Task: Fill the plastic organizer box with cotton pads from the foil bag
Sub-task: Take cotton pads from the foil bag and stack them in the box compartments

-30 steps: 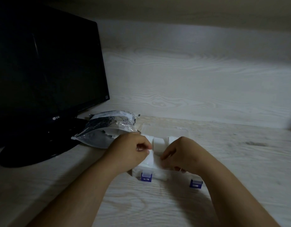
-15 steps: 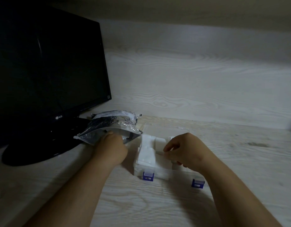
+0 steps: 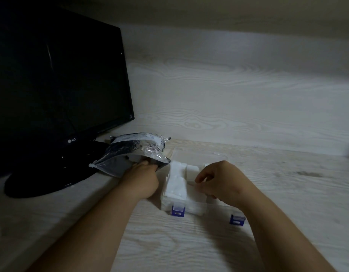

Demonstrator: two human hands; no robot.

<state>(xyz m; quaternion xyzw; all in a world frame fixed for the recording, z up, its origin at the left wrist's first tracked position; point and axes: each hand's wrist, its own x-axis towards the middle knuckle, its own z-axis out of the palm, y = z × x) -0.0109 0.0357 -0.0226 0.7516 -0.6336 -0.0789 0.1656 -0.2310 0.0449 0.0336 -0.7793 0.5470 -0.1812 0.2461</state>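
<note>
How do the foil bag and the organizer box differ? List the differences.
The foil bag is dark, crinkled and soft; the organizer box is clear, rigid plastic with blue latches. The left hand reaches into the bag, fingertips hidden; the right hand curls over the box's white cotton pads. Both lie open on the pale desk.

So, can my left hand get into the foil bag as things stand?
Probably yes: the left hand has its fingers at the open mouth of the foil bag, which faces it, with nothing between. What is inside is hidden.
</note>
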